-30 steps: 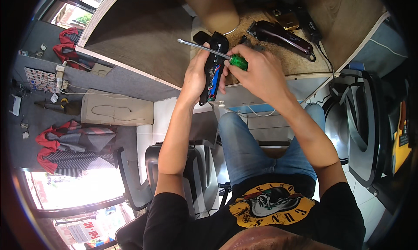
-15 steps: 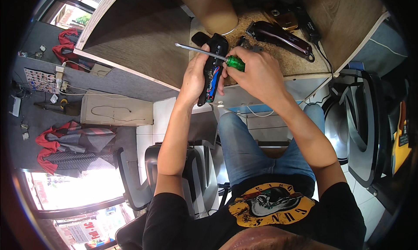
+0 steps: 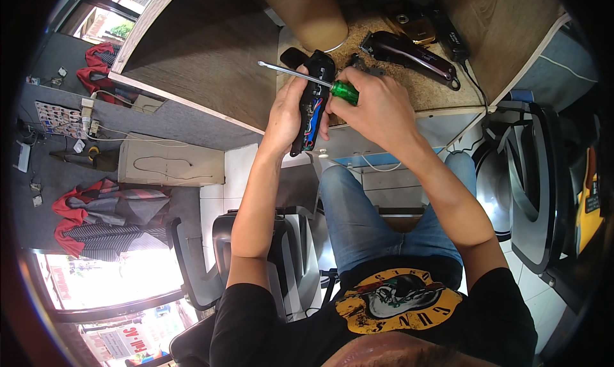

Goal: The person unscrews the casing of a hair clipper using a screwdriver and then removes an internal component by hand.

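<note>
Pointing left, screwdriver [image 3: 320,82] crosswise over casing [image 3: 308,102]

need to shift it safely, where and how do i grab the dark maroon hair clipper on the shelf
Probably mid-body on the dark maroon hair clipper, from the near side: its long body lies exposed, blade end pointing left, with a black corded device beyond.

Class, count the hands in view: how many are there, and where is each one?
2: the left hand grips the opened black device; the right hand, to its right, holds the screwdriver's green handle. Some fingers are partly hidden.
</note>
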The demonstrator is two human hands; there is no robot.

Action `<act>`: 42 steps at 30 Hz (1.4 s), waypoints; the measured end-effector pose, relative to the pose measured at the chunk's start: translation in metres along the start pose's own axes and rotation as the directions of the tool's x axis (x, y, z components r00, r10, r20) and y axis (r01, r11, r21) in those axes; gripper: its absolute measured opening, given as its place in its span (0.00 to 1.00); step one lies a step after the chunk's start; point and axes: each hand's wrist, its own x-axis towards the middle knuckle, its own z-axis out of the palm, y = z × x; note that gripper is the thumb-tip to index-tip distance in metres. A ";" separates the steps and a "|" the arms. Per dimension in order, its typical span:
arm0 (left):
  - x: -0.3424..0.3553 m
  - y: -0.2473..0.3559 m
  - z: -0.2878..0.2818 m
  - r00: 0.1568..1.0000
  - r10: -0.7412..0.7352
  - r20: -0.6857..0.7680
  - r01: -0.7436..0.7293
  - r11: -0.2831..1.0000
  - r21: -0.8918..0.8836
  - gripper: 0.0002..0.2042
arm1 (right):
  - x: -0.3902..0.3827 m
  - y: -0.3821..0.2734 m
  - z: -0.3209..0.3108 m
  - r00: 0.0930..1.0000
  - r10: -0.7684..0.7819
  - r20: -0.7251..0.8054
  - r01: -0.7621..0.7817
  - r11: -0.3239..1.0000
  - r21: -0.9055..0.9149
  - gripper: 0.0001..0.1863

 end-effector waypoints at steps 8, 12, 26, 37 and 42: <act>-0.001 0.001 0.002 1.000 0.010 0.004 -0.010 1.000 0.023 0.22 | 0.000 -0.001 -0.001 1.000 0.003 0.015 -0.002 0.999 -0.036 0.14; 0.000 0.002 0.003 1.000 -0.003 -0.002 0.003 1.000 0.017 0.22 | 0.000 0.002 0.001 1.000 -0.010 0.007 0.011 0.999 -0.038 0.14; -0.002 0.003 0.004 0.999 -0.001 -0.047 0.002 1.000 0.016 0.23 | -0.002 0.003 0.006 0.997 0.032 -0.065 -0.034 0.999 -0.025 0.14; 0.005 0.005 0.005 0.999 -0.032 -0.033 0.031 0.999 -0.019 0.23 | 0.010 0.019 -0.034 0.991 0.061 -0.123 -0.004 0.907 0.421 0.11; 0.003 0.004 0.007 0.997 -0.010 -0.074 0.011 1.000 0.009 0.30 | 0.012 0.021 -0.052 0.993 0.081 0.086 -0.095 0.979 0.178 0.13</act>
